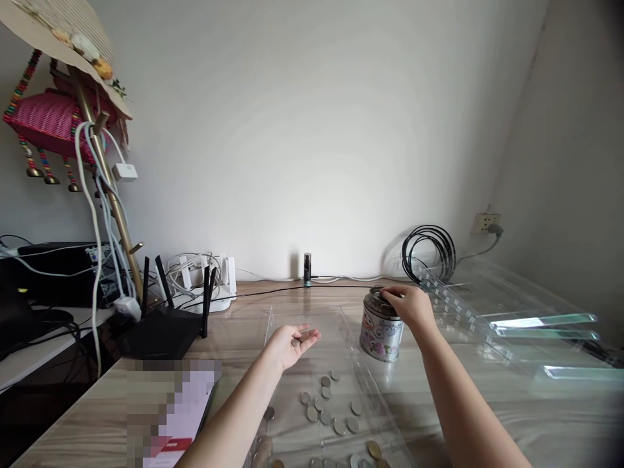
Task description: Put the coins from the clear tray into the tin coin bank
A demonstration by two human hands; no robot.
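Note:
My left hand (pixel 294 346) hovers over a clear plastic tray (pixel 302 320), palm turned up and fingers loosely stretched. A small dark patch shows in its palm; whether a coin lies there I cannot tell. Beneath it, several silver-coloured coins (pixel 338 426) are scattered in the tray, with a brassy coin (pixel 374 449) nearer the front. To the right of the tray stands a round floral tin (pixel 380 338), upright. My right hand (pixel 409 307) reaches over its top, fingertips pinched together at the lid area. What they hold, if anything, is hidden.
A black router (pixel 163 333) with antennas sits at left, beside a white device with coiled cable (pixel 199 273). A small dark bottle (pixel 307 269) stands by the wall. Clear plastic panels (pixel 487 318) and a coiled black cable (pixel 429 253) occupy the right. A partly blurred flat item (pixel 192 396) lies front left.

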